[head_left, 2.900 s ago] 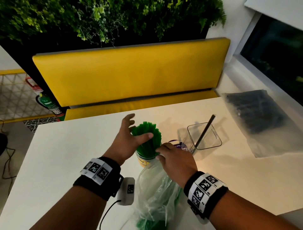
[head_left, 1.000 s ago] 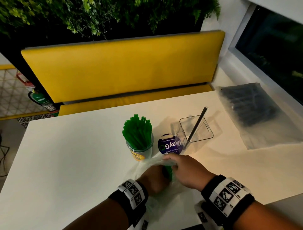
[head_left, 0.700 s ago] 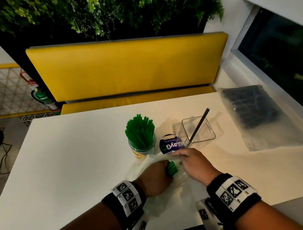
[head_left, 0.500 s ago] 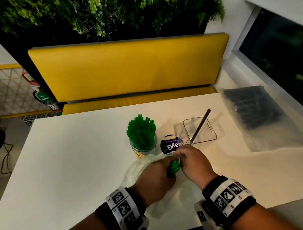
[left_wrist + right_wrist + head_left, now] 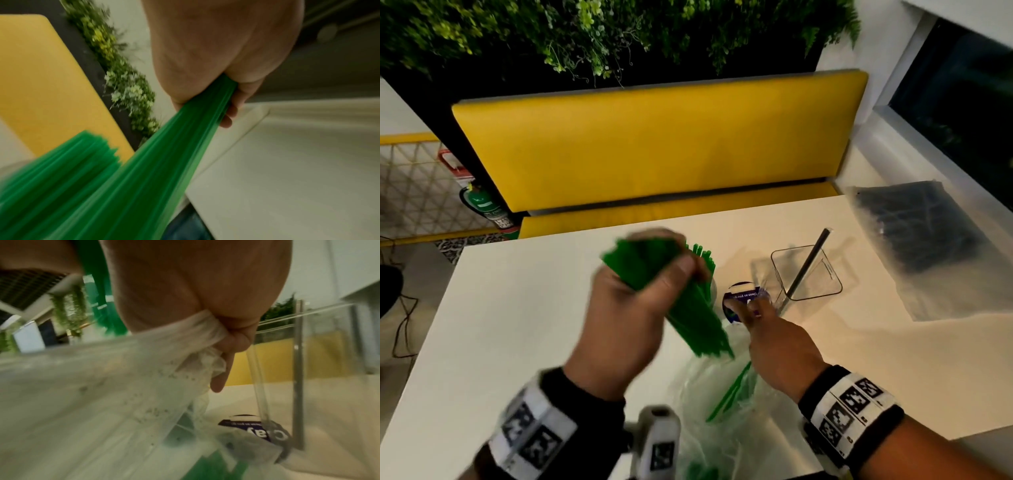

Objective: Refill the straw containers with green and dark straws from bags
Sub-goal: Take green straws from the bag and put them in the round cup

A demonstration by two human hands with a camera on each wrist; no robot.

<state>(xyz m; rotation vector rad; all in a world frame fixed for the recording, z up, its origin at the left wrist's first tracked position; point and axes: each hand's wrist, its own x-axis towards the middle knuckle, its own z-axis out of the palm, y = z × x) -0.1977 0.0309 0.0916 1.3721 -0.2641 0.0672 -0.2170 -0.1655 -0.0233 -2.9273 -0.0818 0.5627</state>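
My left hand (image 5: 654, 284) grips a thick bundle of green straws (image 5: 688, 308) and holds it tilted above the table; the wrist view shows the bundle (image 5: 174, 146) running out of my fist (image 5: 230, 100). Just behind it stands the round cup, mostly hidden, with green straw tips (image 5: 703, 255) poking up. My right hand (image 5: 756, 313) pinches the mouth of the clear plastic bag (image 5: 709, 401), bunched in my fingers (image 5: 228, 340); a few green straws (image 5: 732, 387) remain inside. The clear square container (image 5: 825, 291) holds one dark straw (image 5: 810, 263).
A clear bag of dark straws (image 5: 921, 229) lies at the table's far right. A round purple label (image 5: 738, 294) sits between the cup and the square container. A yellow bench (image 5: 654, 150) stands beyond the white table (image 5: 517, 308).
My left hand has pulled a bundle of green straws out of the bag and raised it toward the cup. The right hand stays on the bag's mouth.
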